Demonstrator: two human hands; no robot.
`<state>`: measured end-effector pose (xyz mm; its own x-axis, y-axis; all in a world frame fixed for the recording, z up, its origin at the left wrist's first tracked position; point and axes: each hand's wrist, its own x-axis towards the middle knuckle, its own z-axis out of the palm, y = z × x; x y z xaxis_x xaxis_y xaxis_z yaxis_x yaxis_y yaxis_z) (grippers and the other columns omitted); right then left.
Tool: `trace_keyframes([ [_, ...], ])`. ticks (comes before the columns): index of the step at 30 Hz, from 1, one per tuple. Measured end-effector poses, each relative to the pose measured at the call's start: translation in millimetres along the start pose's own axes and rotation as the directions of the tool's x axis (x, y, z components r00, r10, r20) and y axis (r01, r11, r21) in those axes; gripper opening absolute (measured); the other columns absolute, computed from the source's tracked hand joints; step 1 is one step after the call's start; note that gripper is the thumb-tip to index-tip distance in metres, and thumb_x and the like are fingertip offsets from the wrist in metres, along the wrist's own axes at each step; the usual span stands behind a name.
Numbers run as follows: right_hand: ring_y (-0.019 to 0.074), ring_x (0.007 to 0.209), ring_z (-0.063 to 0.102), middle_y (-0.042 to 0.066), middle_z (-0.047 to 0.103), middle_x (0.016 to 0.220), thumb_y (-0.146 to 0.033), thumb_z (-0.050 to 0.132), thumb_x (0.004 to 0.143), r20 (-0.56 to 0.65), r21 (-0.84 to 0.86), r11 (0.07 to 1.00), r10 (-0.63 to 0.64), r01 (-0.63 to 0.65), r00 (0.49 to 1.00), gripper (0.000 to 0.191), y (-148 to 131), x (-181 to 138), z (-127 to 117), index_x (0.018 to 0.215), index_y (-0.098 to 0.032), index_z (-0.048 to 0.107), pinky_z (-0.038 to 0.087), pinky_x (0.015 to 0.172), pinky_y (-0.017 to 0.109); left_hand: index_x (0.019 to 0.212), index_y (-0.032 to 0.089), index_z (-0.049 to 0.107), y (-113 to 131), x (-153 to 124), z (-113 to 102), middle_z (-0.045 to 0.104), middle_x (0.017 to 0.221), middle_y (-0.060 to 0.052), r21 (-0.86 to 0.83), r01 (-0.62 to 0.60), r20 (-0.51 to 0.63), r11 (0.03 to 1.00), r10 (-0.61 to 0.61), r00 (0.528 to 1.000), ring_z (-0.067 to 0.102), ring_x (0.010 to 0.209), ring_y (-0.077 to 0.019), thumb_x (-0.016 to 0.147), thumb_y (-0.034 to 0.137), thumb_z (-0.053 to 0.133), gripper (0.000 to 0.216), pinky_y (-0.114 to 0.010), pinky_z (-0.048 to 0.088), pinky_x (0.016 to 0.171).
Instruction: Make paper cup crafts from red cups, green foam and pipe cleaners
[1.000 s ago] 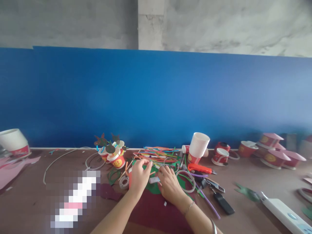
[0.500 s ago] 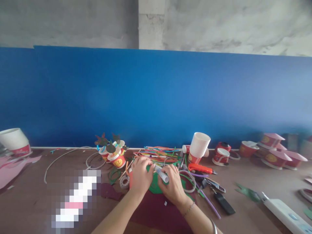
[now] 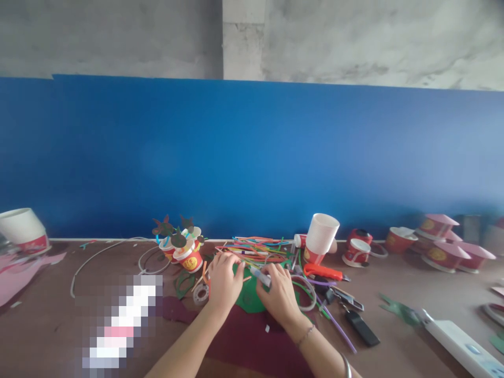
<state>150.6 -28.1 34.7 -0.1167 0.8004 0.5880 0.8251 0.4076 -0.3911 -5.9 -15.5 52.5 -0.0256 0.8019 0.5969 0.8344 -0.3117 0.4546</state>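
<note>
My right hand (image 3: 279,291) is closed around a white tube (image 3: 260,276) with a translucent part, possibly a glue stick; its far end points up and left. My left hand (image 3: 225,278) is to the left of it, fingers curled, thumb towards the tube but apart from it. What its fingertips hold, if anything, is hidden; a thin tan stick (image 3: 247,279) shows by the thumb. Below both hands lies a green paper piece (image 3: 250,299) on a dark maroon sheet (image 3: 252,341). A tape roll (image 3: 200,294) lies left of my left hand.
Behind my hands lie several coloured pipe cleaners (image 3: 255,244). Decorated paper cups (image 3: 188,258) stand left, a tall cup stack (image 3: 322,233) right. An orange utility knife (image 3: 323,271), a black key fob (image 3: 361,328) and a white power strip (image 3: 464,346) lie right. A blue partition (image 3: 252,157) stands behind.
My left hand has moved slightly left, away from the tube. My right hand has shifted a little and covers more of the tube's near end.
</note>
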Motion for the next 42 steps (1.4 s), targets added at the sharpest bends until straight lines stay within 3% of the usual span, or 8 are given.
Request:
trace_keyframes([
  [6,0.022,0.081,0.056,0.002,0.063,0.074,-0.007,0.053,0.069,0.202,-0.124,0.992,0.04,-0.015,0.979,0.015,8.8,-5.4,8.4,0.077,-0.021,0.054,0.033,0.071,0.031,0.08,0.021,0.057,-4.6,-1.0,4.8,0.064,0.083,-0.004,0.15,-0.004,0.058,0.989,-0.005,0.998,0.06,0.082,-0.0217,0.086,0.019,0.048,0.011,-0.034,0.04,0.074],
  [9,0.0233,0.082,0.056,0.003,0.064,0.076,-0.011,0.055,0.073,0.146,-0.108,0.994,-0.011,0.027,0.989,0.01,8.5,-5.3,7.8,0.074,-0.021,0.055,0.034,0.07,0.032,0.08,0.02,0.056,-4.0,-0.3,3.4,0.064,0.082,-0.004,0.158,-0.008,0.077,0.987,-0.005,0.997,0.061,0.079,-0.021,0.086,0.018,0.048,0.01,-0.032,0.04,0.071],
  [15,0.0234,0.089,0.057,0.006,0.066,0.094,-0.011,0.05,0.079,0.007,0.23,0.97,-0.084,0.08,0.996,0.023,0.4,0.6,4.7,0.097,-0.022,0.058,0.043,0.077,0.036,0.082,0.02,0.055,6.9,-3.6,-1.5,0.061,0.082,-0.004,0.024,-0.11,0.192,0.994,0.103,0.976,0.06,0.079,-0.021,0.085,0.014,0.048,0.01,-0.032,0.039,0.07],
  [24,0.021,0.078,0.059,0.004,0.066,0.079,-0.012,0.05,0.073,-0.019,0.394,0.917,0.066,-0.054,0.998,0.017,0.1,1.4,5.1,0.081,-0.02,0.063,0.046,0.075,0.035,0.084,0.02,0.051,24.3,-16.0,-1.6,0.059,0.081,-0.004,0.029,-0.244,0.16,0.969,0.237,0.958,0.056,0.076,-0.0214,0.089,0.014,0.04,0.013,-0.033,0.035,0.068],
  [28,0.019,0.069,0.057,0.002,0.064,0.07,-0.021,0.055,0.072,-0.022,0.538,0.811,0.286,-0.23,0.958,0.008,2.9,9.3,-4.2,0.071,-0.019,0.063,0.044,0.068,0.03,0.091,0.019,0.048,25.0,-19.5,-5.6,0.057,0.081,-0.004,-0.043,-0.282,0.091,0.958,0.285,0.954,0.054,0.076,-0.0209,0.085,0.007,0.033,0.02,-0.034,0.035,0.071],
  [33,0.0145,0.059,0.05,-0.001,0.06,0.062,-0.028,0.061,0.07,0.043,0.735,0.562,0.519,-0.379,0.854,0.01,11.5,19.8,-17.1,0.07,-0.018,0.062,0.038,0.057,0.026,0.086,0.02,0.046,27.7,-26.8,-6.7,0.053,0.076,-0.004,-0.128,-0.349,0.072,0.929,0.359,0.93,0.051,0.073,-0.0201,0.077,0.002,0.034,0.023,-0.034,0.036,0.071],
  [37,0.0136,0.057,0.049,-0.001,0.059,0.06,-0.034,0.068,0.065,0.155,0.811,0.386,0.583,-0.44,0.797,0.018,13.5,24.5,-21.1,0.068,-0.017,0.062,0.035,0.053,0.024,0.083,0.02,0.044,31.5,-33.1,-4.6,0.051,0.075,-0.004,-0.196,-0.391,0.056,0.899,0.409,0.911,0.049,0.07,-0.0193,0.077,0.001,0.033,0.022,-0.034,0.036,0.07],
  [42,0.0138,0.058,0.051,0.0,0.06,0.059,-0.034,0.071,0.06,0.217,0.832,0.306,0.589,-0.463,0.779,0.02,7.7,27.6,-23.7,0.064,-0.017,0.062,0.038,0.054,0.025,0.082,0.02,0.044,34.4,-37.6,-1.8,0.049,0.073,-0.003,-0.254,-0.382,0.058,0.888,0.408,0.911,0.049,0.07,-0.0193,0.078,0.002,0.032,0.022,-0.033,0.035,0.069],
])
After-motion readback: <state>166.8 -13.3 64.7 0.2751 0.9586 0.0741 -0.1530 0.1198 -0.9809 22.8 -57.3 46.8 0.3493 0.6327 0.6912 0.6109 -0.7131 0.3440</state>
